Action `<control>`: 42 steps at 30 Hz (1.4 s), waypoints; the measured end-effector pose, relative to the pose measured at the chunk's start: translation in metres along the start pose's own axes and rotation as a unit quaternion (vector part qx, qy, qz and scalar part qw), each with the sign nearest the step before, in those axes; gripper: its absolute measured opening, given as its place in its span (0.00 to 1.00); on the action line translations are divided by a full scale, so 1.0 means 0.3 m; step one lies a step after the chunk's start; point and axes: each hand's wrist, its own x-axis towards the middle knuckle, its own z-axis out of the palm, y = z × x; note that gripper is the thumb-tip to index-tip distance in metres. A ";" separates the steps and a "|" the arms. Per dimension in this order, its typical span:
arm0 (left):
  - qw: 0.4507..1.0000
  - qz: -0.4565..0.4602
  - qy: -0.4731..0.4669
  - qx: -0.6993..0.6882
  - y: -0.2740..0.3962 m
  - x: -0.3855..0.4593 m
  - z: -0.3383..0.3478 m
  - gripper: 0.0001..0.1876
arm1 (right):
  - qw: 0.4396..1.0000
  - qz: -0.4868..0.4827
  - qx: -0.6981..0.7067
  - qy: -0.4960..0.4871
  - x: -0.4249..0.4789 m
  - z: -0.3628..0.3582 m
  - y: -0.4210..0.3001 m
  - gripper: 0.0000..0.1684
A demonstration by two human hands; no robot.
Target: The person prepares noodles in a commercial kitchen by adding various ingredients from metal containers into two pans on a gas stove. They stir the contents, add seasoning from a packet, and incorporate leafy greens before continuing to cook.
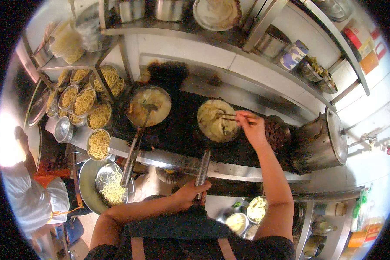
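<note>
My left hand (191, 194) is closed around the metal handle of a pan (217, 121) on the dark stove. My right hand (249, 125) holds a pair of chopsticks (229, 116), their tips in the pale, creamy food inside that pan. To its left sits a second long-handled pan (148, 105) with a yellowish liquid and a ladle (147, 113) resting in it. Its handle points towards me.
Bowls of noodles (84, 101) crowd the left counter, above a large pot (87, 191) with loose noodles. A tall lidded stockpot (312, 143) stands at right. Metal shelves (182, 32) run overhead. Another person's sleeve (26, 191) shows at far left.
</note>
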 end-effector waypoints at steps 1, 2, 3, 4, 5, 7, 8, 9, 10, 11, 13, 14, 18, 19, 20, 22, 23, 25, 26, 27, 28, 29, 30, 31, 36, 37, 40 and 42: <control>1.000 -0.004 0.004 0.000 0.009 -0.006 0.007 0.13 | 0.999 -0.029 -0.017 0.023 0.011 -0.023 0.009 0.07; 1.000 0.005 0.001 0.010 0.008 -0.005 0.007 0.13 | 0.998 0.025 -0.012 0.050 0.008 -0.045 0.014 0.07; 1.000 0.015 -0.002 0.018 0.006 -0.002 0.007 0.13 | 0.994 0.078 -0.008 0.077 0.006 -0.063 -0.019 0.07; 0.999 0.025 -0.005 0.027 0.007 -0.002 0.007 0.13 | 0.992 0.074 -0.012 0.096 -0.001 -0.083 -0.027 0.09; 0.999 0.019 -0.005 0.033 0.012 -0.005 0.009 0.13 | 0.989 0.090 -0.010 0.115 -0.002 -0.100 -0.035 0.09; 0.999 0.006 -0.007 0.049 0.032 -0.021 0.018 0.14 | 0.980 0.122 -0.004 0.156 -0.007 -0.132 -0.044 0.09; 0.999 0.002 -0.005 0.047 0.031 -0.020 0.017 0.14 | 0.982 0.108 0.026 0.155 -0.010 -0.148 -0.031 0.10; 0.999 -0.002 -0.002 0.044 0.029 -0.021 0.015 0.14 | 0.980 0.133 0.058 0.135 -0.009 -0.145 -0.040 0.10; 0.999 -0.005 0.001 0.041 0.026 -0.023 0.012 0.14 | 0.977 0.158 0.090 0.115 -0.005 -0.141 -0.058 0.11; 0.999 -0.002 -0.001 0.041 0.022 -0.023 0.006 0.14 | 0.971 0.182 0.122 0.094 -0.002 -0.131 -0.068 0.11; 0.999 0.002 -0.014 0.047 0.014 -0.017 -0.003 0.14 | 0.965 0.232 0.111 0.055 -0.012 -0.099 -0.038 0.13; 0.999 -0.003 -0.018 0.045 0.011 -0.013 -0.007 0.14 | 0.966 0.227 0.110 0.060 -0.021 -0.079 0.009 0.14; 0.998 -0.013 -0.012 0.052 0.026 -0.014 -0.004 0.15 | 0.938 0.258 0.191 0.128 -0.048 -0.015 0.134 0.16; 0.998 -0.013 -0.007 0.057 0.033 -0.017 0.001 0.15 | 0.930 0.261 0.217 0.144 -0.059 -0.008 0.145 0.16; 0.999 -0.010 -0.011 0.049 0.032 -0.012 -0.002 0.15 | 0.920 0.268 0.237 0.159 -0.074 0.003 0.155 0.16; 0.999 -0.005 -0.020 0.035 0.013 0.003 -0.015 0.15 | 0.905 0.264 0.277 0.185 -0.095 0.023 0.175 0.17; 0.999 -0.005 -0.026 0.033 0.005 0.011 -0.022 0.14 | 0.897 0.262 0.296 0.199 -0.106 0.025 0.182 0.17; 0.999 -0.005 -0.035 0.028 -0.005 0.018 -0.036 0.14 | 0.881 0.303 0.311 0.189 -0.125 0.023 0.187 0.18; 0.999 -0.002 -0.035 0.026 -0.009 0.019 -0.038 0.14 | 0.864 0.327 0.330 0.191 -0.133 0.025 0.189 0.18; 0.999 0.001 -0.036 0.024 -0.008 0.019 -0.037 0.13 | 0.847 0.350 0.349 0.194 -0.141 0.022 0.194 0.18; 0.999 0.005 -0.036 0.023 -0.004 0.018 -0.033 0.13 | 0.818 0.371 0.397 0.190 -0.149 0.013 0.213 0.18; 0.999 0.008 -0.038 0.030 0.001 0.013 -0.030 0.13 | 0.806 0.381 0.409 0.196 -0.156 0.006 0.228 0.18; 0.998 0.013 -0.040 0.037 0.015 0.002 -0.021 0.13 | 0.795 0.390 0.420 0.201 -0.158 0.002 0.231 0.18; 0.998 0.017 -0.042 0.043 0.024 -0.003 -0.016 0.13 | 0.783 0.399 0.431 0.205 -0.158 -0.002 0.233 0.18; 1.000 -0.006 -0.019 0.013 0.002 0.009 -0.022 0.14 | 0.810 0.315 0.434 0.236 -0.091 -0.047 0.150 0.18; 1.000 -0.014 -0.011 0.008 0.002 0.004 -0.025 0.14 | 0.817 0.287 0.431 0.253 -0.069 -0.041 0.105 0.18; 0.999 -0.012 -0.002 0.052 0.036 -0.030 -0.003 0.14 | 0.891 0.185 0.323 0.261 -0.031 -0.048 0.016 0.18; 0.999 0.007 -0.022 0.026 0.023 -0.012 -0.010 0.14 | 0.932 0.118 0.223 0.259 -0.010 -0.032 0.008 0.17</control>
